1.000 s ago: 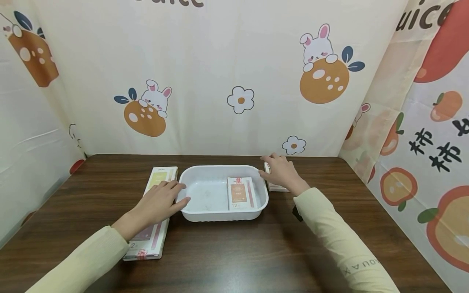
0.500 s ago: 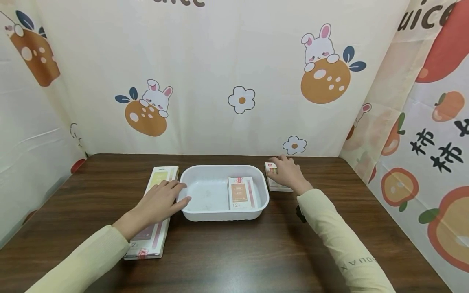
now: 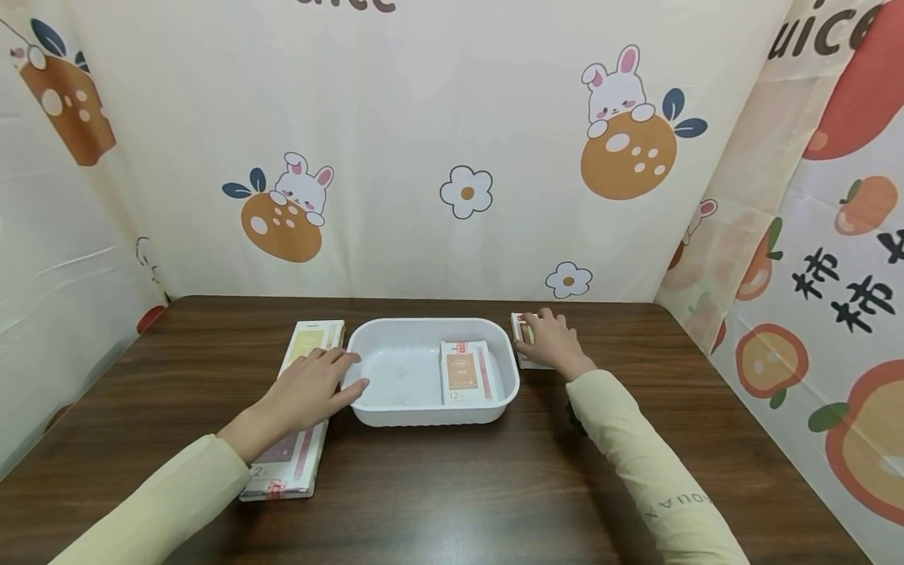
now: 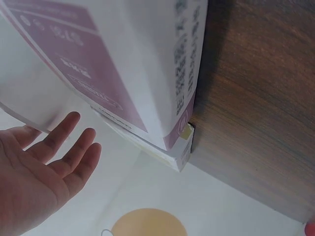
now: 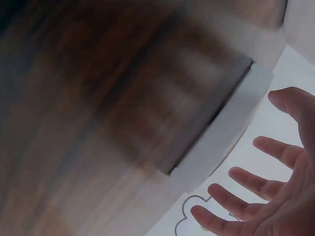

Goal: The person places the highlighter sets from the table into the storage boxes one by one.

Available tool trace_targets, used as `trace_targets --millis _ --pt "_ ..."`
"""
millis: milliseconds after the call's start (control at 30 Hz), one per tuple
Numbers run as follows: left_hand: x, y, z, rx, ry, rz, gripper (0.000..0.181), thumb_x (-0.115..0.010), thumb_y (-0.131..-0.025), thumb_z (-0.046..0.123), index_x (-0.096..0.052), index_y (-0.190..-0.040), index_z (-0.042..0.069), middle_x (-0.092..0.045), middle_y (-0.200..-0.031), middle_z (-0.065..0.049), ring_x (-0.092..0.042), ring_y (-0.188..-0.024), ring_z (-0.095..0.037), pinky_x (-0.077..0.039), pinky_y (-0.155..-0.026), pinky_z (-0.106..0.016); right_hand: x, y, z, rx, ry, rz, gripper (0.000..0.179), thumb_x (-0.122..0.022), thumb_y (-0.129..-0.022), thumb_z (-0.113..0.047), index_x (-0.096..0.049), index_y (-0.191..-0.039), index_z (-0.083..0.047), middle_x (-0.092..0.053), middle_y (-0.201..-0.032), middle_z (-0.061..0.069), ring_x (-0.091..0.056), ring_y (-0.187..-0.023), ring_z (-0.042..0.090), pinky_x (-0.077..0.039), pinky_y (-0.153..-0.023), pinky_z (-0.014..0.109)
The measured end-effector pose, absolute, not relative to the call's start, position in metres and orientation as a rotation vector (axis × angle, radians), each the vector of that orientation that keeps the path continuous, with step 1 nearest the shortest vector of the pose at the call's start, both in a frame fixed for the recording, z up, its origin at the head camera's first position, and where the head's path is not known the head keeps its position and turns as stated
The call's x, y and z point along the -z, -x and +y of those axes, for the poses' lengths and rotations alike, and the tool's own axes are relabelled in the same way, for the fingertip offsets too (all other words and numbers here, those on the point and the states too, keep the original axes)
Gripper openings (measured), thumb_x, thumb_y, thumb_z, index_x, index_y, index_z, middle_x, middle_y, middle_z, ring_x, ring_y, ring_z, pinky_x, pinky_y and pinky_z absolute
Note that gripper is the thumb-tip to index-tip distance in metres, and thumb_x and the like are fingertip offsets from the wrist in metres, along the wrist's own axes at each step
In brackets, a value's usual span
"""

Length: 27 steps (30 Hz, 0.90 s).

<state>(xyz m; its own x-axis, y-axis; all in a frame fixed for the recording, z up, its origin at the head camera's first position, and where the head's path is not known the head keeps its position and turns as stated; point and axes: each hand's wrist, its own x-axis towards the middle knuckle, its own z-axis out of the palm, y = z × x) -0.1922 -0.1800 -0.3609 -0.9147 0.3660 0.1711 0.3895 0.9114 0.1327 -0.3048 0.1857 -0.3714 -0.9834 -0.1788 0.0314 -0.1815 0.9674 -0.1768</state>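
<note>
My left hand [image 3: 308, 392] touches the left rim of a white plastic basin [image 3: 395, 418] with its fingers extended. In the left wrist view the fingers [image 4: 74, 157] of this hand lie loosely bent beside the basin's wall [image 4: 29, 93]. A small white packet with an orange-brown label [image 3: 462, 371] lies in the right half of the basin. My right hand [image 3: 551, 343] hovers over a flat white box [image 3: 518, 329] just right of the basin and partly hides it. In the right wrist view its spread fingers [image 5: 246, 182] stand beside the box's edge [image 5: 221, 128], seemingly apart from it.
Left of the basin lie two flat white boxes, a yellow-labelled one [image 3: 311, 339] behind and a purple-labelled one [image 3: 289, 471] in front, partly under my left forearm. The dark wooden table [image 3: 452, 494] ends at a printed curtain [image 3: 395, 235] behind.
My right hand has moved from the basin's right rim rightward over the flat box, then slightly lower toward it. The left hand, the basin and the boxes have stayed put.
</note>
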Motion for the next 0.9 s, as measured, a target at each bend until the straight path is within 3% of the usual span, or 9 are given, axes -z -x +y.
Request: trace_targets --millis 467,900 --pt "0.3617 0.1925 -0.1806 0.249 0.578 -2.937 0.053 -0.044 -0.091 0.048 -0.055 -0.122 0.007 -0.056 -0.122 -0.016 -0.051 -0.113 -0.036 -0.039 -0.092 -0.053 0.3792 0.3046 0.1857 -0.342 -0.211 -3.174 0.055 -0.056 -0.086 -0.040 -0.044 -0.133 -0.013 -0.039 -0.129 0.025 -0.038 -0.115 0.048 -0.036 -0.087 0.064" --pt "0.3610 0.1925 -0.1807 0.250 0.575 -2.936 0.053 -0.044 -0.091 0.048 -0.055 -0.122 0.007 -0.057 -0.122 -0.016 -0.051 -0.112 -0.036 -0.039 -0.091 -0.053 0.3819 0.3056 0.1840 -0.332 -0.224 -3.173 0.059 -0.055 -0.086 -0.037 -0.039 -0.137 -0.013 -0.036 -0.132 0.029 -0.041 -0.110 0.050 -0.046 -0.076 0.058"
